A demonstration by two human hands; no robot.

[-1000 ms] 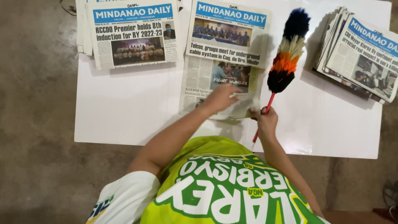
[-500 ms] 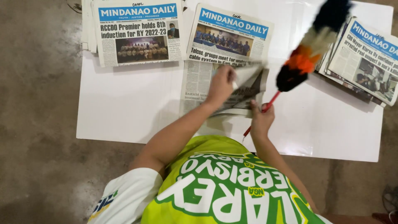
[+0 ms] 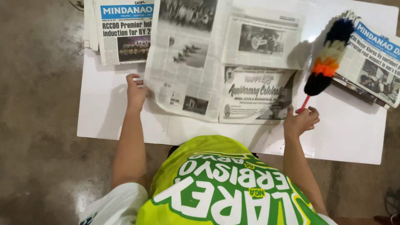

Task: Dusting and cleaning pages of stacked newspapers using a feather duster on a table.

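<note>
An opened newspaper [image 3: 216,62] lies spread flat across the middle of the white table [image 3: 358,133]. My left hand [image 3: 136,92] grips its lower left edge. My right hand [image 3: 301,121] holds the red handle of a feather duster [image 3: 327,62] with black, orange, cream and blue feathers. The duster points up and to the right, hanging over the newspaper's right edge and the table.
A folded stack of newspapers [image 3: 121,31] sits at the table's far left corner. Another stack [image 3: 371,62] lies at the far right, partly under the duster's tip. Bare concrete floor [image 3: 37,125] surrounds the table. My lime-green shirt [image 3: 225,187] fills the foreground.
My left hand has swung the front page over to the left, so the newspaper now lies open. The duster stayed in my right hand, tilted to the right.
</note>
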